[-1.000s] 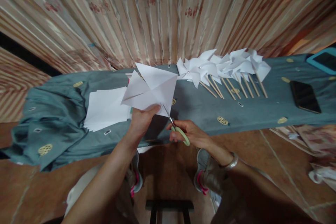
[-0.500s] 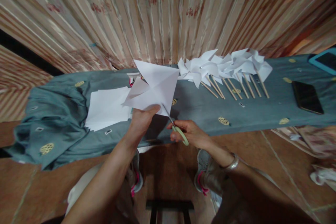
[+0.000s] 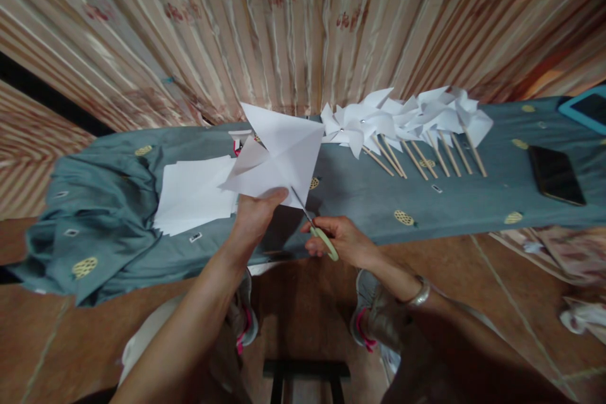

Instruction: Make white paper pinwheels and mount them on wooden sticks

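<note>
A square sheet of white paper (image 3: 288, 154), slit in from its corners, is raised over the bench in my left hand (image 3: 258, 211), its thumb on top near the lower edge. My right hand (image 3: 338, 240) has its fingers through the pale green handles of a pair of scissors (image 3: 323, 242). The blades lie at the paper's lower right corner, along a cut line, close to my left thumb. Left of the held sheet rests a stack of white paper squares (image 3: 192, 196). Beyond my right hand lie several white paper pinwheels (image 3: 362, 123) on wooden sticks (image 3: 416, 159).
A grey-green cloth (image 3: 350, 202) with pineapple prints covers the long bench. A black phone (image 3: 556, 175) and a blue-edged device (image 3: 587, 110) lie at the right. A small red item (image 3: 237, 146) is partly hidden behind the held paper. Pleated curtains (image 3: 284, 25) hang behind.
Almost nothing differs. The far tip of the held paper has risen slightly; both hands and the scissors keep nearly the same place.
</note>
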`<state>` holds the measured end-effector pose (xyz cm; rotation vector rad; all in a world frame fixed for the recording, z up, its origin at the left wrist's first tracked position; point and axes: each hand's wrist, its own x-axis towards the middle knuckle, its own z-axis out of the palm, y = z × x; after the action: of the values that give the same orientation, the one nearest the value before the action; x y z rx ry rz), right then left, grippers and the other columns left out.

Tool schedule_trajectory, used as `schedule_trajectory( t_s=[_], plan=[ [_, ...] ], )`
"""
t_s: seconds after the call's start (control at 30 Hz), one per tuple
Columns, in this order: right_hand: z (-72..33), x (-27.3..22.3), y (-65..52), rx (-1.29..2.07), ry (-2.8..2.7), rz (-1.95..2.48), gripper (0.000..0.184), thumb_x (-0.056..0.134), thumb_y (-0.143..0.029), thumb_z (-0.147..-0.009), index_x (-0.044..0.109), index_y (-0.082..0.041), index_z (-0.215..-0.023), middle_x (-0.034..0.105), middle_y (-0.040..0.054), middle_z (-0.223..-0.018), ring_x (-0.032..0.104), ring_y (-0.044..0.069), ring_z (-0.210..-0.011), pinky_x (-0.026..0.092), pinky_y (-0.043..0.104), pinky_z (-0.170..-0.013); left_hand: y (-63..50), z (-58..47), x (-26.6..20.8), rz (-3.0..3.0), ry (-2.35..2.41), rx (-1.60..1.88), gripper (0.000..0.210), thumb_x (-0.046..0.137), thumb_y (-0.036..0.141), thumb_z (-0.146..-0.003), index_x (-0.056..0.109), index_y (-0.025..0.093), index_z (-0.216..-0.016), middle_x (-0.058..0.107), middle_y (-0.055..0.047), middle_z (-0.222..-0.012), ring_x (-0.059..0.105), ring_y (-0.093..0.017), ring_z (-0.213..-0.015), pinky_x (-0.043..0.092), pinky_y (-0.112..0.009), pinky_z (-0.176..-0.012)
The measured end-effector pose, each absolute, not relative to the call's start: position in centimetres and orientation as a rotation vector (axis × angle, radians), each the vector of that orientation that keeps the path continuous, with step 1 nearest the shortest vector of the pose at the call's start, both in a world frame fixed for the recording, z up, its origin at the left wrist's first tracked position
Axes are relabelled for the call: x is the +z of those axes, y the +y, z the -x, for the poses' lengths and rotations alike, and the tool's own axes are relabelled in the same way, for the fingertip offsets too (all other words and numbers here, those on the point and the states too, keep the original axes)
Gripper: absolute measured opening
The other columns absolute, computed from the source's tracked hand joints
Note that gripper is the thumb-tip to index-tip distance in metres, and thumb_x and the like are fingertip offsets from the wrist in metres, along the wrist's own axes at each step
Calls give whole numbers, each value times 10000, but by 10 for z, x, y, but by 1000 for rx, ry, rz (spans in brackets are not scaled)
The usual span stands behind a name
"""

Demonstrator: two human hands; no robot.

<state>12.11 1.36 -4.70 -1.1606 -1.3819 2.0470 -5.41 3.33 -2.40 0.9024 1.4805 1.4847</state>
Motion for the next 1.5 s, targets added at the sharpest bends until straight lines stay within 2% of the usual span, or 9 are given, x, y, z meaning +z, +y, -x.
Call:
schedule_trajectory(
  t_s=[0.17,0.37,0.57,0.73,1.23,1.5],
  plan=[
    [-121,-52,13,2040,-1402,1163,455,822,-500,-590,655,-177,-864,648,-33,-607,577,93,-535,426,205,-496,34,55,-23,-892,1493,1472,335,757,260,-522,641,145,-815,701,-65,-797,672,-249,-840,541,-372,-838],
    [-120,-48,14,2052,-1368,1169,481,835,-516,-553,657,-174,-841,639,-36,-590,577,95,-528,436,212,-501,34,55,-21,-896,1481,1480,286,753,264,-510,626,161,-744,696,-57,-766,650,-223,-780,539,-355,-805],
    [-123,-46,14,2023,-1432,1151,463,826,-495,-587,652,-172,-868,641,-31,-617,588,104,-565,442,214,-524,31,55,-20,-943,1472,1377,224,743,244,-513,561,189,-631,626,-17,-632,641,-224,-778,533,-341,-790],
    [-125,-46,15,1989,-1471,1136,481,807,-509,-615,661,-163,-917,646,-19,-637,586,108,-589,451,219,-543,29,52,-20,-921,1476,1322,247,751,266,-502,588,176,-664,661,-32,-700,618,-201,-695,529,-340,-723],
    [-121,-48,15,1995,-1382,1152,472,828,-495,-578,663,-166,-874,640,-38,-580,576,91,-525,456,212,-523,27,53,-15,-947,1484,1263,177,726,277,-531,597,184,-609,661,-43,-653,629,-230,-715,535,-351,-721],
    [-121,-46,16,1965,-1412,1156,479,826,-490,-589,677,-150,-891,652,-19,-618,582,99,-553,460,221,-532,24,49,-16,-963,1451,1241,192,742,266,-507,606,176,-609,698,-51,-745,635,-211,-731,535,-340,-749]
  ],
)
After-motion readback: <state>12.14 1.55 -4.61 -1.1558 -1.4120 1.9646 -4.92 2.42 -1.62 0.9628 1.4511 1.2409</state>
